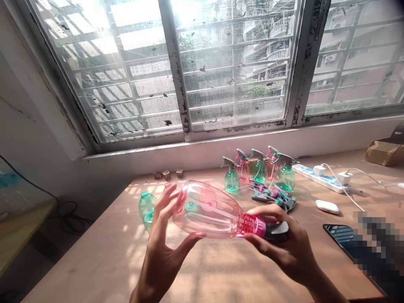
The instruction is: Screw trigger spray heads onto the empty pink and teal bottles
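A clear pink spray bottle (208, 212) lies tilted on its side in the air above the table. Around its wide base curl the fingers and thumb of my left hand (166, 240). At the neck end, my right hand (290, 248) grips the pink collar (260, 227) and the dark grey spray head (277, 231). The collar sits at the threaded neck, and a thin dip tube runs inside the bottle. How tightly the collar is screwed on, I cannot tell. Behind my left hand stands a green bottle (145, 206) with no spray head, partly hidden.
Several green and pink spray bottles (232, 182) with heads stand near the window wall. Loose trigger heads (274, 198) lie before them. To the right are a power strip (322, 178) with cables, a white earphone case (327, 206) and a phone (341, 235). Small blocks (166, 174) sit at the back.
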`<state>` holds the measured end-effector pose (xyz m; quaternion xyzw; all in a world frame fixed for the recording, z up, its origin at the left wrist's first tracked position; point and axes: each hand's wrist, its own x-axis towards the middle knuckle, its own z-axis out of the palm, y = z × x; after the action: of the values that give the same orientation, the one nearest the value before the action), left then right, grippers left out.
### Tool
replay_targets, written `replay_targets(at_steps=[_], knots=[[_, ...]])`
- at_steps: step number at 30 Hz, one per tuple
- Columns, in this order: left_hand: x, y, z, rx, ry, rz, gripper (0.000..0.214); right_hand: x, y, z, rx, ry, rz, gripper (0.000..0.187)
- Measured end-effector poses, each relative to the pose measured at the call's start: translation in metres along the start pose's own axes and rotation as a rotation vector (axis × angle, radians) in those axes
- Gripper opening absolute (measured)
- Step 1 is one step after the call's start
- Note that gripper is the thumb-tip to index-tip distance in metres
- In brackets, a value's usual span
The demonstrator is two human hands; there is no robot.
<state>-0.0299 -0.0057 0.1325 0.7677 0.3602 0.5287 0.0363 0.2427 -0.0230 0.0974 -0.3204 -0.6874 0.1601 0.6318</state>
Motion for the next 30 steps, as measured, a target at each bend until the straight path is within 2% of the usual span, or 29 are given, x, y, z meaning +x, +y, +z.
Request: replay_targets(at_steps=[4,8,11,14,17,22,24,27,30], knots=[[0.0038,0.0016,0.0027,0.079,0.016,0.061,0.064,0.0024,0.0004,-0.0014,0.006,-0.007,0.06,0.021],[0.0026,0.0015,0.002,0.017,-0.032,0.022,0.08,0.0045,-0.0023,-0.0004,-0.003,-0.068,-0.014,0.023],[-0.001,-0.0002,0.0009,-0.086,-0.028,-0.054,0.069,0.0032,-0.003,0.0005,-0.041,-0.132,-0.079,0.026],[-0.0033,-0.002,0.0004,-0.122,-0.007,-0.107,0.054,0.0014,-0.0015,0.0009,-0.059,-0.131,-0.095,0.026],[-0.0028,-0.0019,0.0011,-0.117,-0.02,-0.098,0.056,0.0005,-0.0007,0.0005,0.002,-0.086,-0.007,0.021],[-0.0003,0.0014,0.0047,-0.003,0.007,0.01,0.065,0.001,-0.0066,-0.0001,0.189,0.004,0.267,0.022],[-0.0007,0.0022,0.0055,0.008,0.0,0.028,0.067,0.0019,-0.0087,0.0,0.262,0.011,0.336,0.024],[-0.003,0.0019,0.005,-0.059,-0.027,0.016,0.071,0.0034,-0.0076,-0.0011,0.19,0.023,0.268,0.02],[-0.0052,0.0,0.0032,-0.158,-0.011,-0.038,0.053,0.0039,-0.0034,-0.0038,0.05,-0.028,0.092,0.022]])
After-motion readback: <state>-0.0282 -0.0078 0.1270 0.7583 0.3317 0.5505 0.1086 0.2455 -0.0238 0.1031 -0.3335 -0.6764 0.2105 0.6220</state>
